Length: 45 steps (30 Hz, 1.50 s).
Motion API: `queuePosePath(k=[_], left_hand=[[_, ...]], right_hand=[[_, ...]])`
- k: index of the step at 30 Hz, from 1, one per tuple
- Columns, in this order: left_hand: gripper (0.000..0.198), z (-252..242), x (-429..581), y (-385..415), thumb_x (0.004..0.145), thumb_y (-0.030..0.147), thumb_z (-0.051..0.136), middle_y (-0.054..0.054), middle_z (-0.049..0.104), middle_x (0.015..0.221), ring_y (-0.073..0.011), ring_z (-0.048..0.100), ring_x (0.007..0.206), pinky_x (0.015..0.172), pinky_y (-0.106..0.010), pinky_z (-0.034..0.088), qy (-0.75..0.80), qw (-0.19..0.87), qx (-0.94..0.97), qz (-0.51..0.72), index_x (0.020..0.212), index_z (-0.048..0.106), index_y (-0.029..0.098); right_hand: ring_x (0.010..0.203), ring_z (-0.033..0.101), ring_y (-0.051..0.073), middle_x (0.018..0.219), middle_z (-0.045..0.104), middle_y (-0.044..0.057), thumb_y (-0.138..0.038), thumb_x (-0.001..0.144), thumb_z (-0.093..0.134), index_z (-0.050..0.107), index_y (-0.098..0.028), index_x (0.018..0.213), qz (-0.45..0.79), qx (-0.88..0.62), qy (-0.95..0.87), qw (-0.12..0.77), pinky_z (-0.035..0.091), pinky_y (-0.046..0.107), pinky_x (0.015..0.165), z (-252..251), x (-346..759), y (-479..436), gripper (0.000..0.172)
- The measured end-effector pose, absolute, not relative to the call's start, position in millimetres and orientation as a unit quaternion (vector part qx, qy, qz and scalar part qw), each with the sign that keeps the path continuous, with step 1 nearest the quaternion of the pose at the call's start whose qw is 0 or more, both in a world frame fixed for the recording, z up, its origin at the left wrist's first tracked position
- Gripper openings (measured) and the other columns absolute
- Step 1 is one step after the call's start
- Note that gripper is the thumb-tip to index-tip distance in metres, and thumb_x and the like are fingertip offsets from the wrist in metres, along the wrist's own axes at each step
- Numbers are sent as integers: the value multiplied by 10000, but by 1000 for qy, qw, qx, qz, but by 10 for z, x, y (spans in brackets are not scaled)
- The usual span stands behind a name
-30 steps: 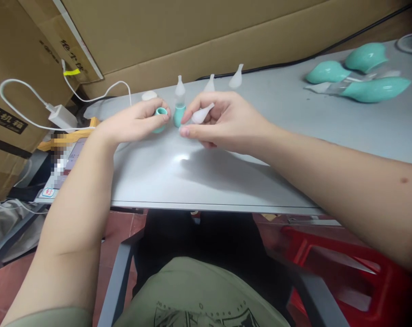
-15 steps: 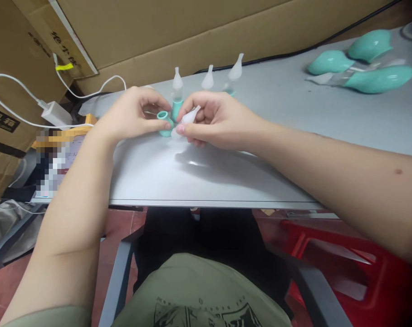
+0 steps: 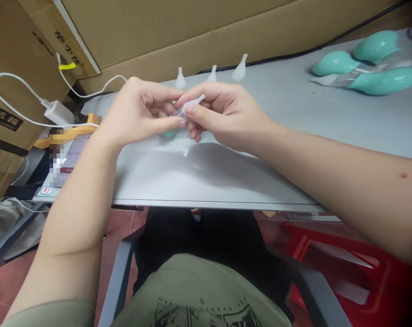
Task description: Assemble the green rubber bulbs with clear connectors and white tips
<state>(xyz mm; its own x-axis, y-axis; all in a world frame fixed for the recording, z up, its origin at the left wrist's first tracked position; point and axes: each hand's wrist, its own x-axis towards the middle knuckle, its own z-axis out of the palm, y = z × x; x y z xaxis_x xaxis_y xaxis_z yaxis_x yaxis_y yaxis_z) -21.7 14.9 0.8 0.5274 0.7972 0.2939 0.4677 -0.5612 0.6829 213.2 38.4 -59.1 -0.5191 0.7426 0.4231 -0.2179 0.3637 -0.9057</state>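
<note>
Over the table, my right hand [image 3: 223,109] pinches a white soft nozzle [image 3: 194,103] whose thin tip points up and right. At its lower end is a short clear tube [image 3: 179,113]. My left hand [image 3: 144,109] has its thumb and fingers closed on that tube, meeting the right fingertips. Below the left thumb, a teal rubber bulb [image 3: 169,133] shows in part, mostly hidden. Behind the hands stand three more white nozzles: a left one [image 3: 180,78], a middle one [image 3: 213,74] and a right one [image 3: 240,69]. My hands hide what lies beneath the first two.
Several teal bulb nasal aspirators [image 3: 383,81] lie at the back right. Cardboard [image 3: 179,32] walls the table's far side. On the left are a white charger [image 3: 58,113] with its cable and a phone [image 3: 71,159]. A red stool [image 3: 372,277] is below right.
My hands have come together and risen slightly. The left thumb has left the teal bulb and now grips the clear tube under the nozzle. The view has shifted a little.
</note>
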Motion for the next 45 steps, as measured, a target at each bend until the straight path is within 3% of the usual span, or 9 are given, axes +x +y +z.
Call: queuePosePath(k=[7, 12, 17, 23, 27, 32, 37, 41, 45], left_hand=[[265, 48, -214, 137, 876, 449, 1037, -42, 936, 996, -280, 852, 915, 790, -394, 708, 402, 244, 816, 337, 966, 957, 213], [377, 81, -178, 91, 880, 532, 1074, -66, 933, 995, -321, 843, 980, 853, -446, 710, 419, 233, 806, 347, 979, 937, 195], [283, 131, -212, 64, 836, 445, 1063, -49, 881, 836, -264, 798, 783, 737, -423, 661, 440, 256, 787, 348, 911, 924, 210], [395, 205, -400, 99, 802, 532, 1107, -45, 875, 890, -245, 754, 816, 762, -419, 607, 440, 253, 806, 305, 1035, 938, 261], [364, 215, -468, 129, 884, 557, 1051, -54, 885, 938, -259, 762, 842, 756, -419, 593, 439, 246, 832, 235, 1057, 930, 261], [371, 239, -471, 107, 1013, 539, 903, -52, 906, 1109, -277, 786, 968, 841, -417, 586, 438, 200, 854, 196, 1285, 959, 293], [259, 258, -481, 103, 1038, 523, 874, -27, 825, 961, -230, 732, 852, 770, -389, 550, 422, 244, 854, 183, 1164, 857, 297], [204, 254, -468, 115, 951, 442, 887, -18, 849, 905, -241, 799, 836, 736, -380, 573, 429, 267, 851, 141, 1012, 782, 278], [216, 223, -430, 131, 905, 490, 855, -4, 861, 865, -215, 747, 735, 680, -377, 529, 444, 215, 865, 95, 878, 817, 279]], right_hand=[[710, 685, 143, 906, 841, 21, -259, 1026, 886, 897, -239, 1050, 436, -222, -698, 523, 629, 326, 719, -606, 2089, 279, 33], [775, 736, 150, 989, 873, 18, -231, 1058, 814, 909, -245, 1085, 376, -189, -696, 581, 668, 327, 796, -677, 2001, 278, 100], [791, 717, 131, 1020, 876, 37, -238, 1040, 826, 904, -203, 1170, 303, -250, -685, 613, 637, 299, 790, -670, 2000, 277, 156], [710, 615, 128, 850, 774, 28, -296, 989, 826, 907, -195, 1032, 329, -225, -817, 417, 510, 310, 685, -690, 2138, 256, 136], [782, 669, 136, 974, 806, 48, -285, 996, 790, 896, -188, 1071, 295, -187, -868, 353, 550, 318, 766, -725, 2119, 241, 163], [781, 635, 144, 877, 765, 28, -230, 1002, 737, 853, -177, 960, 223, -196, -928, 227, 491, 330, 776, -697, 2049, 217, 134], [723, 574, 120, 835, 738, 5, -387, 1048, 794, 845, -171, 1063, 230, -218, -910, 266, 441, 322, 740, -543, 2180, 251, 222], [678, 557, 136, 737, 692, -1, -336, 1065, 721, 769, -219, 866, 125, -265, -873, 389, 457, 365, 719, -288, 2324, 315, 236], [1045, 763, 237, 999, 810, 36, -245, 1069, 678, 797, -230, 971, 62, -292, -869, 394, 577, 455, 1114, 49, 2326, 348, 156]])
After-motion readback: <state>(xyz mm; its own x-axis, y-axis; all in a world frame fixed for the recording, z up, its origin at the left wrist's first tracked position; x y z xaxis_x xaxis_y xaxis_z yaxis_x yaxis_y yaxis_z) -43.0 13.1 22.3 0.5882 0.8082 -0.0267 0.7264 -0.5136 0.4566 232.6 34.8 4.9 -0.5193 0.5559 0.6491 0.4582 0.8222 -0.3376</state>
